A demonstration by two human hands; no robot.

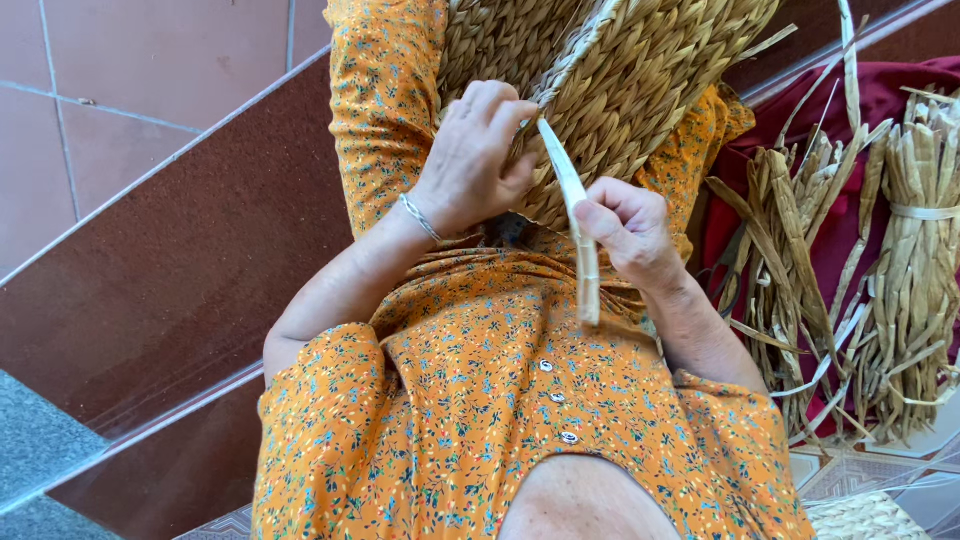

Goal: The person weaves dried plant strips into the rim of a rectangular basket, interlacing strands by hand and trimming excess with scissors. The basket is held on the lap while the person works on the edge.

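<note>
the left hand (475, 155) pinches the edge of the woven straw mat (610, 70) lying across the lap. the right hand (630, 232), at four o'clock of the left, closes around a pale flat strip (572, 200) whose tip touches the mat. dried reed bundles (880, 260) lie at three o'clock on a red cloth (900, 85).

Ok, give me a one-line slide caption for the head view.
Left hand steadies a woven straw piece while the right hand grips a pale flat tool against it.
</note>
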